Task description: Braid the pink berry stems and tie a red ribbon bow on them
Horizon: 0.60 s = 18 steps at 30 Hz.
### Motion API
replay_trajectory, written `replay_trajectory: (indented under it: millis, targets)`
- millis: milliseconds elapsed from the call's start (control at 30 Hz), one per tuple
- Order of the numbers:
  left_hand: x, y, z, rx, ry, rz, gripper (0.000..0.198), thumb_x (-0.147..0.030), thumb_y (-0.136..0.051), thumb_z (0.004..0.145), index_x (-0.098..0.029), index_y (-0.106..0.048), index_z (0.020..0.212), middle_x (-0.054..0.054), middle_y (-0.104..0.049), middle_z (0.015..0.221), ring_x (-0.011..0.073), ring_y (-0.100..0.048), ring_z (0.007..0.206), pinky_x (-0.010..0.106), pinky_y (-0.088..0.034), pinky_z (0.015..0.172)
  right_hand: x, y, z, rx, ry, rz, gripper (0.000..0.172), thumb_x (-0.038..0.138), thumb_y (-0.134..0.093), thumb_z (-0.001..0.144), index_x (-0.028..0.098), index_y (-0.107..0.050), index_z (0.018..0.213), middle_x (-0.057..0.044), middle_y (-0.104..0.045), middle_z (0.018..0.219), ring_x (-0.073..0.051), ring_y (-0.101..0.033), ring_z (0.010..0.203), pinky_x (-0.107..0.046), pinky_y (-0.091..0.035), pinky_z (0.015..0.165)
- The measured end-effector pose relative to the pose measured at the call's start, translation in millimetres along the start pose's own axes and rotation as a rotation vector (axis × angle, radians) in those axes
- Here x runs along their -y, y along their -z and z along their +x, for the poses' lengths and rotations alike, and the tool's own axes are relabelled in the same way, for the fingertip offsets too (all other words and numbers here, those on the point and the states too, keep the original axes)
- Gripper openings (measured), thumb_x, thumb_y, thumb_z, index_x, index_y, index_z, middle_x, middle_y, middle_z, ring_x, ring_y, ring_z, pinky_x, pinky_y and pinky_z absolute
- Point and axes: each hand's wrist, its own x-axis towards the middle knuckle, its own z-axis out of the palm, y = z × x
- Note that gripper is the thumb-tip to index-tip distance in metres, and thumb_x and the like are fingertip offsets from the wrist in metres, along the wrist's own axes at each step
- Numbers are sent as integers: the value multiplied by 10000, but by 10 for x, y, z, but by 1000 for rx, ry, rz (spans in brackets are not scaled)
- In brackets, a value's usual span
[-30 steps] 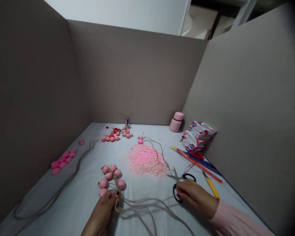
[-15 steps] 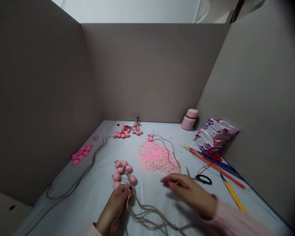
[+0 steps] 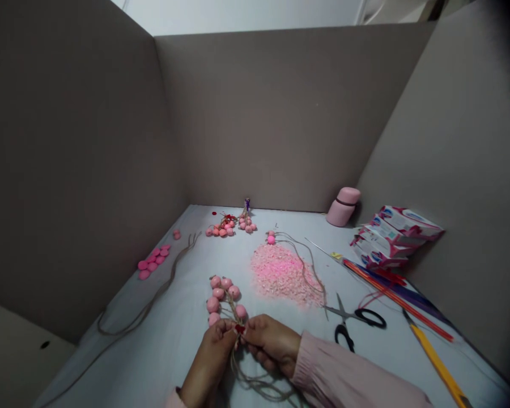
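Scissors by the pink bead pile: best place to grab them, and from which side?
Take the scissors by the two black loops, coming from the near right. They lie flat, slightly open, blades pointing away-left toward the bead pile, so the loops face the person. The left hand and right hand pinch the bead cluster; the right is nearer.
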Motion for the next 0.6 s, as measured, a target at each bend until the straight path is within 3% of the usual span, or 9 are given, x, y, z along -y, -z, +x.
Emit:
replay_trajectory:
  millis: [133,267,433,600]
  targets:
    - [-23,30,4,-9,-48,111,152,-245,-628,633,-155,-543,545,-12,-545,508,117,-463,495,235,-347,519,-43,-23,37,-45,32,63,105,172,-565,591,167,-485,523,109,-339,305,-15,-173,251,-186,-42,282]
    - [-175,97,-98,16,-84,261,135,-261,-616,650,-149,-622,574,31,-614,569,175,-521,588,255,-360,581,-103,-80,45,-137,99,117,84,138,-551,574,159,-492,519,113,-325,291,-16,-160,263,-204,-19,304]
    - [-420,95,-357,-160,-176,835,168,-274,-560,707,-215,-596,553,9,-622,554,190,-529,548,251,-301,544,-97,-129,13,-179,121,149,130,134,-545,590,172,-449,511,116,-328,302,-12,-166,266,-202,-25,311]
    - [-233,-45,-450,-130,-204,936,149,-251,-511,750,-230,-639,676,72,-688,703,249,-609,643,278,-326,586,-87,-155,2,-135,62,178,160,168,-524,639,178,-424,514,118,-317,322,-8,-147,271,-192,-26,312]
